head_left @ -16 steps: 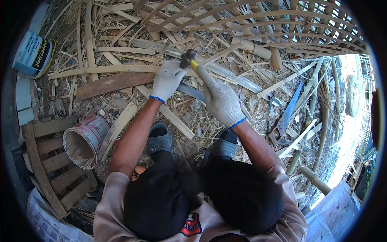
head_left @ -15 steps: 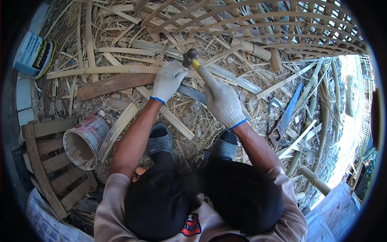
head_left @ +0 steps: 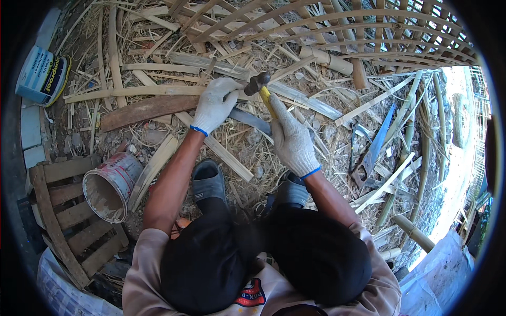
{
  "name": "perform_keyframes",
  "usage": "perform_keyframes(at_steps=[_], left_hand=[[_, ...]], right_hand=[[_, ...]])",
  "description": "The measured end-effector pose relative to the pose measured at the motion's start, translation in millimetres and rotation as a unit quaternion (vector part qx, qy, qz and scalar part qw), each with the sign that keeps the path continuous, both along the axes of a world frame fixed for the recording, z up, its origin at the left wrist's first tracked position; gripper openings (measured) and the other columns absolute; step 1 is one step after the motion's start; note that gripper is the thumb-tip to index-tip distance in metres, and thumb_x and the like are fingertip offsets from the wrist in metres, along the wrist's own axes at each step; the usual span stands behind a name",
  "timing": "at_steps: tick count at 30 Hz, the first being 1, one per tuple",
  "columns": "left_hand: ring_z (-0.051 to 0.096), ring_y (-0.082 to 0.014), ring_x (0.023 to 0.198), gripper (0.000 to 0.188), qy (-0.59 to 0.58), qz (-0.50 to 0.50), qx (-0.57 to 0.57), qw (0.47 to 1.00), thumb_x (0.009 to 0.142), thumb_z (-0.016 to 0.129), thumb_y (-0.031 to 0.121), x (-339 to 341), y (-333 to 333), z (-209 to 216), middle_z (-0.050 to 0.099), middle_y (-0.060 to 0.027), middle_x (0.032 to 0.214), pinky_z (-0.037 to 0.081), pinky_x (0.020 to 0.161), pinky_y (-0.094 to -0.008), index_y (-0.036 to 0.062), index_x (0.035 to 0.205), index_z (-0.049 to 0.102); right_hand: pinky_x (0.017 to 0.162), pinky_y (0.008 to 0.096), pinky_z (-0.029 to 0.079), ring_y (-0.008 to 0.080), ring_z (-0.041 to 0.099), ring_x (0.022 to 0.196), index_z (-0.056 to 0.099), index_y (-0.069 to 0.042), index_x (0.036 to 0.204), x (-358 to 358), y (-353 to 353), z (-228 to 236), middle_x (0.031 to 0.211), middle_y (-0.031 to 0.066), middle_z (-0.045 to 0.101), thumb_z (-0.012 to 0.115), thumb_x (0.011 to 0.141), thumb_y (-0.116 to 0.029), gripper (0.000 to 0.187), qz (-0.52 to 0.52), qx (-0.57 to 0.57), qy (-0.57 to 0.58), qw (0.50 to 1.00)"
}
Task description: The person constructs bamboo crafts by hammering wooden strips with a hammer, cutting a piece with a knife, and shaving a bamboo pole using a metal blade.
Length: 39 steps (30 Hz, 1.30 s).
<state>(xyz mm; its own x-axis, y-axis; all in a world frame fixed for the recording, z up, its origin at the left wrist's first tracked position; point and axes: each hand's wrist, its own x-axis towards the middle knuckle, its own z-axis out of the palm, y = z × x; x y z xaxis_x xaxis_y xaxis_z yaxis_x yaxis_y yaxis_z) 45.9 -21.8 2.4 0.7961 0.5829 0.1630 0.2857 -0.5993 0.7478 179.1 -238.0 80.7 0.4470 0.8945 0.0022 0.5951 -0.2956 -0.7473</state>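
My right hand (head_left: 293, 146), in a white knit glove, grips a hammer (head_left: 268, 101) with a yellow handle and dark head. The hammer head is just right of my left fingertips. My left hand (head_left: 215, 105), gloved too, lies over a long pale bamboo strip (head_left: 153, 91) with its fingers curled; what they pinch is hidden. A curved brown wooden piece (head_left: 147, 111) reaches toward the left hand from the left. A dark flat bar (head_left: 250, 120) lies between the hands, partly covered by the right glove.
A handsaw (head_left: 377, 147) with a blue blade lies at right. A woven bamboo lattice (head_left: 400, 31) fills the far right. At left are a dirty bucket (head_left: 124, 176), a slatted wooden crate (head_left: 74, 213) and a blue-white paint pail (head_left: 39, 76). Bamboo scraps and shavings litter the ground around my sandals (head_left: 209, 179).
The hammer head has moved right and a little nearer me, and more of its yellow handle shows. My left hand has shifted slightly left.
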Motion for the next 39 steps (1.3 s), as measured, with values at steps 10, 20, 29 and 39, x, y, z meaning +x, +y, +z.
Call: perform_keyframes(at_steps=[10, 20, 29, 39], left_hand=[[0.065, -0.0358, 0.108, 0.017, 0.026, 0.005, 0.017, 0.999, 0.098, 0.068, 0.015, 10.4, -1.6, 4.7, 0.073, -0.0137, 0.108, 0.051, 0.099, -0.0468, 0.004, 0.108, 0.077], [0.067, -0.0317, 0.103, 0.012, 0.017, 0.032, 0.153, 0.988, 0.093, 0.073, 0.013, 16.6, -21.9, -2.6, 0.072, -0.0082, 0.104, 0.054, 0.092, -0.0431, 0.0093, 0.104, 0.075], [0.071, -0.0333, 0.108, 0.02, -0.013, 0.092, -0.099, 0.991, 0.101, 0.067, 0.016, 6.3, -11.5, 5.8, 0.076, -0.0147, 0.112, 0.055, 0.096, -0.0395, 0.003, 0.11, 0.078], [0.068, -0.0362, 0.111, 0.021, 0.02, 0.012, -0.007, 1.0, 0.1, 0.065, 0.015, 6.9, -1.1, 0.9, 0.075, -0.0162, 0.114, 0.051, 0.102, -0.0446, 0.003, 0.111, 0.079]], right_hand=[[0.078, 0.0548, 0.056, 0.0476, 0.071, 0.09, 0.047, -0.013, 0.16, -16.2, -39.2, -23.9, 0.098, 0.0289, 0.071, 0.059, 0.103, -0.008, 0.059, -0.034, -0.04, 0.075, 0.996], [0.079, 0.0556, 0.056, 0.0502, 0.071, 0.092, 0.046, -0.012, 0.162, -15.6, -20.1, -34.1, 0.1, 0.0317, 0.07, 0.059, 0.102, -0.007, 0.061, -0.052, -0.007, 0.063, 0.997], [0.086, 0.0518, 0.057, 0.0494, 0.072, 0.101, 0.045, -0.01, 0.162, -12.8, -17.4, -36.1, 0.107, 0.0341, 0.071, 0.056, 0.104, -0.006, 0.059, -0.075, 0.018, 0.085, 0.993], [0.093, 0.0511, 0.057, 0.0505, 0.071, 0.108, 0.046, -0.005, 0.16, -11.7, -16.1, -31.3, 0.115, 0.0353, 0.071, 0.056, 0.104, -0.008, 0.057, -0.078, 0.022, 0.097, 0.992]])
